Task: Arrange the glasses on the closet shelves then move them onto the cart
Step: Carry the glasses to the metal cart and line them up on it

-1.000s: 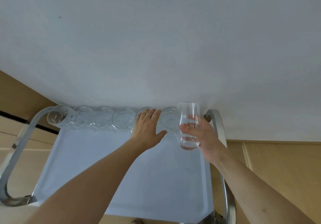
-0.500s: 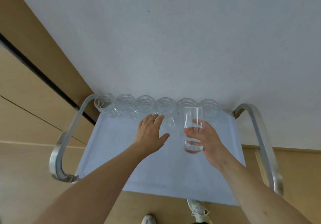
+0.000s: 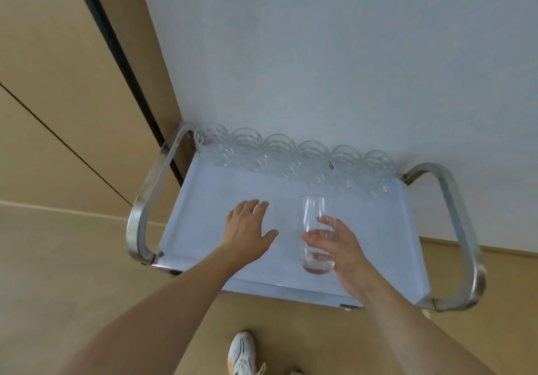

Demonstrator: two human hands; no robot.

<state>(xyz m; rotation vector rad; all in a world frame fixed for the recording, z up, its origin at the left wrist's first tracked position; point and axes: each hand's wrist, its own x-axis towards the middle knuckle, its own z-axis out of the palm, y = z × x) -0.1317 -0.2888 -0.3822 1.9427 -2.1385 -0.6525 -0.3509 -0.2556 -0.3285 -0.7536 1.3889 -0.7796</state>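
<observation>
A tall clear glass (image 3: 313,223) stands upright over the cart's pale blue tray (image 3: 203,223), near its front middle. My right hand (image 3: 340,251) grips the glass low down, fingers and thumb curled round it. Whether its base touches the tray I cannot tell. My left hand (image 3: 247,230) hovers flat and empty just left of the glass, fingers straight. Several round cut glasses (image 3: 279,153) stand in a row along the tray's back edge, against the white wall; one (image 3: 343,160) bears a small red sticker.
The cart has a curved steel handle at the left (image 3: 145,208) and at the right (image 3: 463,229). A white wall (image 3: 320,54) rises behind it, a beige panel with a dark gap (image 3: 122,51) to the left. My shoe (image 3: 243,354) is on the beige floor below.
My view has tilted down, showing the whole cart and the floor. Both hands have drawn back from the glass row toward the tray's front, the right one carrying the tall glass.
</observation>
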